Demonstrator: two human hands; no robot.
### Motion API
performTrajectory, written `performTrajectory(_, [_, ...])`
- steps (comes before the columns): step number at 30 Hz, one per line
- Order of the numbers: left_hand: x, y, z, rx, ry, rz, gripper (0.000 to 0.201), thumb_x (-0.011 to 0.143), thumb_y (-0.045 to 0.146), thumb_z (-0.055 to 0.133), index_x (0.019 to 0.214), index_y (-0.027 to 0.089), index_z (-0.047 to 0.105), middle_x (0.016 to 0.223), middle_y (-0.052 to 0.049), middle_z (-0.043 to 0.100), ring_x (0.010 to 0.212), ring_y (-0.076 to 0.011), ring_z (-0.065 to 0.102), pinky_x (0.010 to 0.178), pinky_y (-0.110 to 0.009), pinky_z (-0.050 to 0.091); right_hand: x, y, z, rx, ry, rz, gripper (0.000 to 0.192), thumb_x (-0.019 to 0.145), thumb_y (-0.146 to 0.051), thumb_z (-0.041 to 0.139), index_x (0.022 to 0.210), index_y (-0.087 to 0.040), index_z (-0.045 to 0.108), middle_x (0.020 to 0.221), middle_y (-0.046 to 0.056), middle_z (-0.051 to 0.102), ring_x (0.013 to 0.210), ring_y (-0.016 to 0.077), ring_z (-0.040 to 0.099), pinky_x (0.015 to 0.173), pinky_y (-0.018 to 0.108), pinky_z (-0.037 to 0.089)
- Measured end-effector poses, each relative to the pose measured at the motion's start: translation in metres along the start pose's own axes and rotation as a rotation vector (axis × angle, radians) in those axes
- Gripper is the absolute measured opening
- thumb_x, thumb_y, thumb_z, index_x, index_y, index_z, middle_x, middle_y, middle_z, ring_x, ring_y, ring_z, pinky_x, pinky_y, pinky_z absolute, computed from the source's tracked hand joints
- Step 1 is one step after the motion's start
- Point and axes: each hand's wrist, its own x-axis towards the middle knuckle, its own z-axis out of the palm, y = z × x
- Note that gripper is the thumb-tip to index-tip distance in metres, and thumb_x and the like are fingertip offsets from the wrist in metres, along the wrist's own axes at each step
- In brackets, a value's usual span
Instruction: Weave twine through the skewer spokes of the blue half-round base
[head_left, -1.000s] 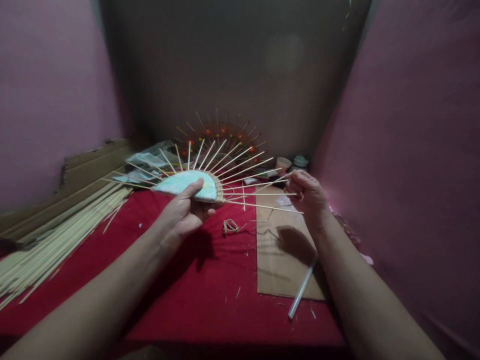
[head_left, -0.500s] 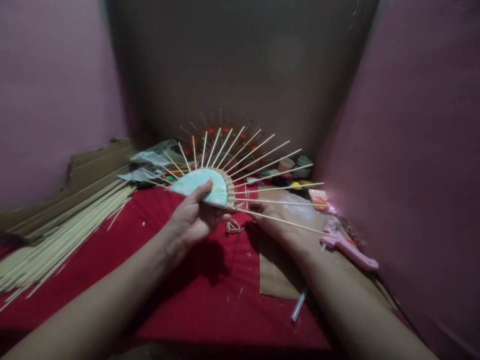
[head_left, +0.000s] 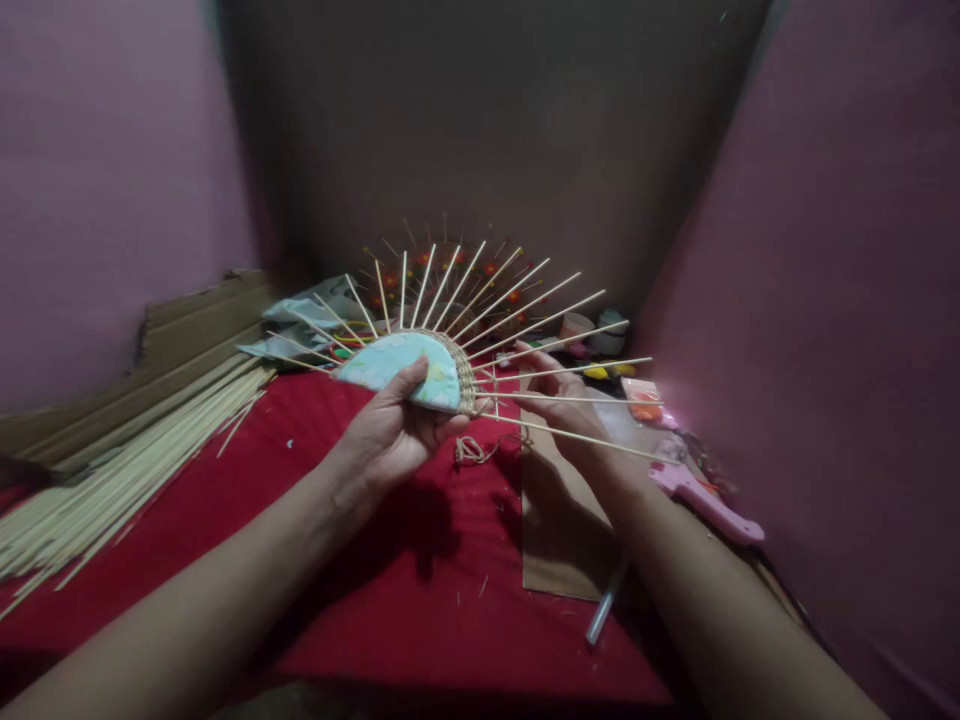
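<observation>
My left hand [head_left: 394,425] grips a half-round fan-shaped piece [head_left: 375,362] covered in pale blue patterned fabric, thumb on its face and fingers beneath. Along its curved edge runs a band of woven twine [head_left: 466,378], from which thin wooden sticks [head_left: 501,320] radiate. My right hand [head_left: 581,412] is behind the lower right sticks, its fingers extended and apart. Some strands of twine cross the sticks near the woven band. A loose bunch of twine [head_left: 472,452] hangs below the piece's right end.
Many thin sticks [head_left: 142,460] lie at left beside folded cardboard [head_left: 202,325]. On the right are a pink glue gun [head_left: 709,505] with a glue stick [head_left: 606,612] and a flat cardboard sheet [head_left: 551,550]. A decorated piece with orange flowers [head_left: 491,268] stands behind, on the red cloth's [head_left: 360,610] far side.
My right hand has risen slightly, and its fingers have spread out behind the sticks. The left hand keeps its grip on the piece, which has shifted a little.
</observation>
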Motion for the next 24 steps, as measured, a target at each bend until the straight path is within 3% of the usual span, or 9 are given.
performTrajectory(3, [0.000, 0.000, 0.000, -0.005, -0.008, -0.015, 0.022, 0.086, 0.017, 0.046, 0.108, 0.015, 0.049, 0.073, -0.008, 0.066, 0.055, -0.0204, 0.065, 0.043, -0.029, 0.056, 0.000, -0.002, 0.006, 0.090, -0.099, -0.067, 0.041, 0.063, -0.013, 0.069, 0.101, -0.027, 0.063, 0.103, -0.001, 0.064, 0.087, 0.0150, 0.059, 0.082, 0.032, 0.046])
performTrajectory(6, [0.000, -0.001, 0.000, -0.005, -0.023, -0.051, 0.027, 0.086, 0.017, 0.047, 0.112, 0.015, 0.048, 0.076, -0.009, 0.067, 0.054, -0.0201, 0.065, 0.041, -0.028, 0.055, -0.005, -0.005, 0.016, 0.197, -0.210, 0.023, 0.030, 0.066, -0.018, 0.067, 0.095, -0.025, 0.065, 0.097, 0.001, 0.067, 0.084, 0.0158, 0.061, 0.082, 0.033, 0.047])
performTrajectory(12, [0.000, -0.003, 0.000, -0.008, -0.034, -0.062, 0.027, 0.086, 0.017, 0.047, 0.113, 0.013, 0.048, 0.073, -0.010, 0.067, 0.054, -0.0201, 0.065, 0.041, -0.026, 0.055, -0.004, 0.004, 0.025, 0.293, -0.216, 0.053, 0.029, 0.062, -0.018, 0.070, 0.090, -0.025, 0.065, 0.092, 0.000, 0.067, 0.071, 0.0134, 0.060, 0.061, 0.026, 0.047])
performTrajectory(17, [-0.001, -0.007, -0.002, 0.021, -0.100, -0.146, 0.027, 0.087, 0.021, 0.045, 0.113, 0.012, 0.047, 0.079, -0.013, 0.068, 0.066, -0.0274, 0.068, 0.042, -0.029, 0.056, 0.003, 0.016, 0.020, 0.361, -0.132, 0.043, 0.017, 0.063, -0.022, 0.072, 0.077, -0.020, 0.065, 0.080, 0.000, 0.066, 0.066, 0.0113, 0.059, 0.064, 0.026, 0.048])
performTrajectory(20, [-0.001, -0.007, -0.001, 0.006, -0.099, -0.144, 0.027, 0.088, 0.020, 0.044, 0.113, 0.011, 0.047, 0.078, -0.013, 0.068, 0.063, -0.0263, 0.068, 0.042, -0.030, 0.056, 0.004, 0.016, 0.019, 0.347, -0.124, 0.077, 0.017, 0.061, -0.025, 0.075, 0.073, -0.019, 0.064, 0.073, 0.000, 0.065, 0.063, 0.0112, 0.058, 0.064, 0.026, 0.048])
performTrajectory(24, [-0.001, -0.007, 0.001, 0.006, -0.068, -0.127, 0.025, 0.087, 0.018, 0.044, 0.112, 0.012, 0.047, 0.077, -0.011, 0.067, 0.061, -0.0236, 0.067, 0.045, -0.032, 0.057, 0.002, 0.015, 0.022, 0.355, -0.139, 0.046, 0.022, 0.062, -0.025, 0.074, 0.081, -0.022, 0.064, 0.083, -0.001, 0.066, 0.063, 0.0112, 0.059, 0.060, 0.026, 0.048])
